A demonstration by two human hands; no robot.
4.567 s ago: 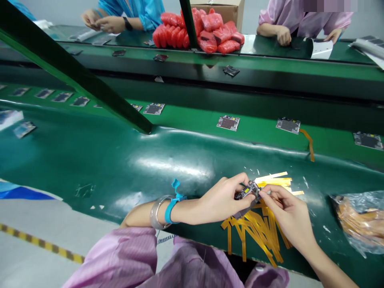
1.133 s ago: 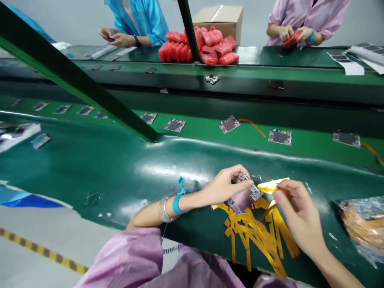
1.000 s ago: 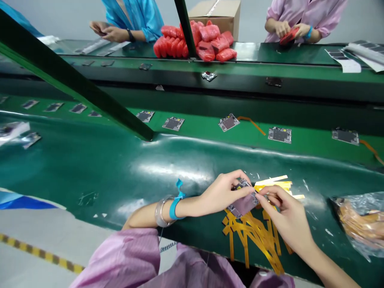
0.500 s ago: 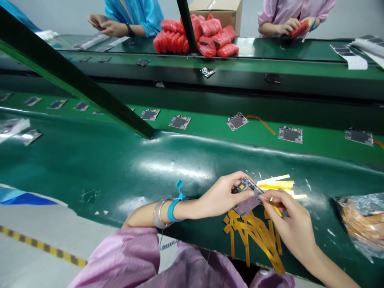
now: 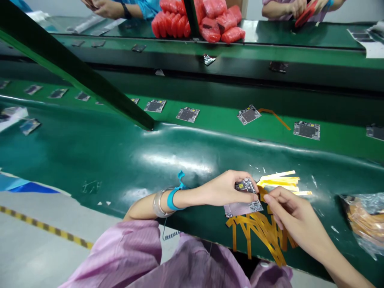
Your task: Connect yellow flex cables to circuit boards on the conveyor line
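My left hand [image 5: 220,190] grips a circuit board [image 5: 242,209], thumb on top and fingers along its far edge. The board is tilted, with a yellow square near its upper corner. Close to its right edge, my right hand [image 5: 295,214] pinches an orange ribbon cable [image 5: 263,192] between thumb and forefinger. Where this cable meets the board is mostly covered by fingers. Beneath both hands a heap of orange ribbon cables [image 5: 261,232] hangs toward the table's front edge. Shiny yellow strips [image 5: 280,182] fan out just beyond.
Circuit boards lie spaced along the green belt [image 5: 216,114]; one board [image 5: 249,115] has a ribbon cable attached. A plastic bag of cables [image 5: 366,220] sits at right. A slanted green post [image 5: 99,86] crosses the left. Co-workers' hands and red wrapped packs [image 5: 207,24] are across the line.
My left hand has turned the board, so it lies more level, with its near edge shifted left. My right fingers have moved slightly right. The view has tilted down a little.
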